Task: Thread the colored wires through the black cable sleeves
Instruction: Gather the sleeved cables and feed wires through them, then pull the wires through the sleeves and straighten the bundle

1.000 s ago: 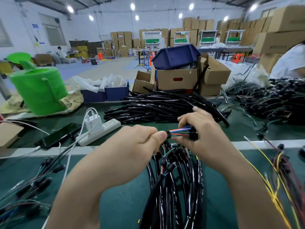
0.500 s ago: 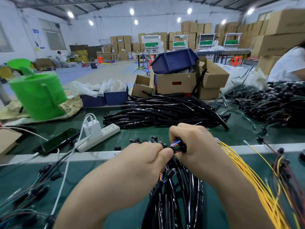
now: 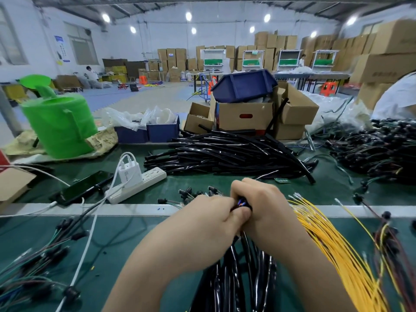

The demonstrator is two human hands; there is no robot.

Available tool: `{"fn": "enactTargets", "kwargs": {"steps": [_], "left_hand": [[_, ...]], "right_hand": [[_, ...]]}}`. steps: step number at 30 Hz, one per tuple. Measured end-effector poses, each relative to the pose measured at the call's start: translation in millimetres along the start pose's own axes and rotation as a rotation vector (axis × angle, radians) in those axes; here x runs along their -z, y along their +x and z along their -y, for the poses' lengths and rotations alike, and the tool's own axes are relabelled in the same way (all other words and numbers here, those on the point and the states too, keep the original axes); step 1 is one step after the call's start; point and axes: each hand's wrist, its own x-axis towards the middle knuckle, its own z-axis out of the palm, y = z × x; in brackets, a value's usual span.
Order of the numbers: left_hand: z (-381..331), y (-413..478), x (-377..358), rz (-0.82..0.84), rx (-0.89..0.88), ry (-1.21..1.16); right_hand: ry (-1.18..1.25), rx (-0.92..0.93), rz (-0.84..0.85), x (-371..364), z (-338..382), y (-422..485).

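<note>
Green matting covered the counter (image 3: 202,190), with a pale strip running across it just beyond the person's hands. Right at the middle, a short tuft of colored wires (image 3: 241,202) showed at the mouth of a black sleeve (image 3: 244,204), squeezed between the two hands. The left hand (image 3: 209,218) had its thumb and fingers pressed together in a pinching grip on the wire end, and the right hand (image 3: 262,207) was curled in a closed grip around the sleeve, knuckles up. Both hands touched each other at the thumbs. Below them a thick bundle of glossy black cables (image 3: 238,278) hung down toward the bottom edge, passing between the forearms. Just to the right of the right wrist lay a fan of yellow wires (image 3: 333,242), with their bare tips pointing toward the pale strip. Farther right sat a tangle of dark red and mixed wires (image 3: 391,248). On the left side, dark leads with small black plugs (image 3: 40,255) spread over the matting, blurred near the corner. Beyond the strip lay a pile of loose black sleeves (image 3: 227,156). A white power strip (image 3: 139,184) with a charger plugged in lay to its left, and a dark phone (image 3: 81,188) lay beside that. Behind stood a green watering can (image 3: 58,124) and cardboard boxes (image 3: 245,115) topped by a blue bin (image 3: 244,85).
</note>
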Motion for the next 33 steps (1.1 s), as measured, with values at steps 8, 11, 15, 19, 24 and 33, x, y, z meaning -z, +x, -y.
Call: {"fn": "enactTargets", "kwargs": {"steps": [8,11,15,19,24,33], "left_hand": [[39,-22,29,-0.081,-0.085,-0.245],[65,-48,49,-0.157,-0.014,-0.289],[78,-94,54,-0.007,0.069,-0.463],[76,-120,31,0.005,0.137,-0.402],[48,-137,-24,-0.11,0.243,-0.321],[19,-148,-33,-0.09,0.289,-0.305]], "right_hand": [[-0.025,-0.355,-0.345,44,-66,-21],[0.049,-0.488,-0.422,56,-84,-38],[-0.007,-0.521,-0.439,59,-81,-35],[-0.15,-0.557,-0.449,50,-51,-23],[-0.339,-0.109,-0.414,28,10,-17],[-0.227,0.37,-0.454,-7,-5,25]]}}
